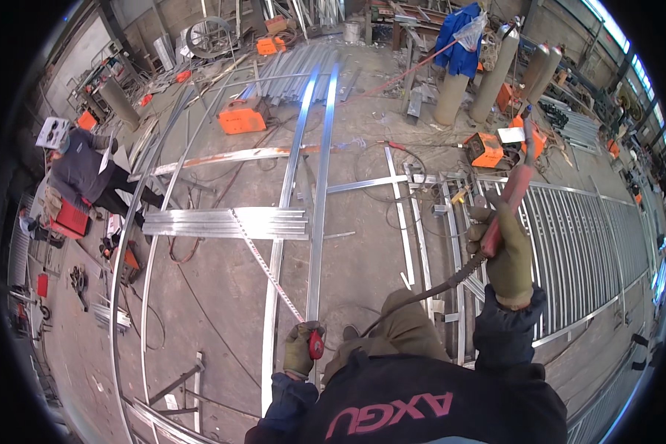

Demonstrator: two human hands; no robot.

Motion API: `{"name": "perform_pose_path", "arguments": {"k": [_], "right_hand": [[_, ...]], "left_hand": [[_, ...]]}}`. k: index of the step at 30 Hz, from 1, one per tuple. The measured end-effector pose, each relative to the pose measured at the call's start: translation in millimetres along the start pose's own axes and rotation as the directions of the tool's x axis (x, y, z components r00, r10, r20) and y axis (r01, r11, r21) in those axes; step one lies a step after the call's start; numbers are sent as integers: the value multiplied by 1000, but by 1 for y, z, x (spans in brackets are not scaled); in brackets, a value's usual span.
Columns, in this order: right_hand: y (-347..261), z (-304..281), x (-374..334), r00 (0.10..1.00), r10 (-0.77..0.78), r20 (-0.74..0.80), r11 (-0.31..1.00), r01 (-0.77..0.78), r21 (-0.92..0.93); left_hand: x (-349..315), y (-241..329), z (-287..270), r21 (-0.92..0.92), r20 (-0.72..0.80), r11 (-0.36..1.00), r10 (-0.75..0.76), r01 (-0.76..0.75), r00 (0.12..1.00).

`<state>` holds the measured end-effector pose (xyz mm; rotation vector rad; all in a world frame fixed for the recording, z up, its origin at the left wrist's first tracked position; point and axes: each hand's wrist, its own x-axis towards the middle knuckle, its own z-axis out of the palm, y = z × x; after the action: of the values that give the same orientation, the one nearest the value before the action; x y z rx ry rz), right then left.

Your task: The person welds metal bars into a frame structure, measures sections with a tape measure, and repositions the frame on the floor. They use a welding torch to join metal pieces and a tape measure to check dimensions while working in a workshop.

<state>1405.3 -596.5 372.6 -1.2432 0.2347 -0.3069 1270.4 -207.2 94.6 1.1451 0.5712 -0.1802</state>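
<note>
A blue jacket [459, 44] drapes a gas cylinder [449, 102] at upper right, a second cylinder [496, 78] just beside it. A bucket [352, 32] stands at top centre; at left, a person [81, 170] in dark clothing holds a white sheet [106, 154].

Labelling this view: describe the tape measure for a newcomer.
Find the two long rails running up the middle. Toward their near end, the gloved left hand holds the tape measure, its pale blade slanting up-left toward the stacked bars. Unlike the silvery rails, it is red.
</note>
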Motion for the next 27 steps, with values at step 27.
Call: {"name": "perform_pose_path", "arguments": {"k": [27], "right_hand": [[5,32,687,987,-10,158,987,36,-157]], "left_hand": [[473,115,364,-56,-258,998,-48,34,965]]}}
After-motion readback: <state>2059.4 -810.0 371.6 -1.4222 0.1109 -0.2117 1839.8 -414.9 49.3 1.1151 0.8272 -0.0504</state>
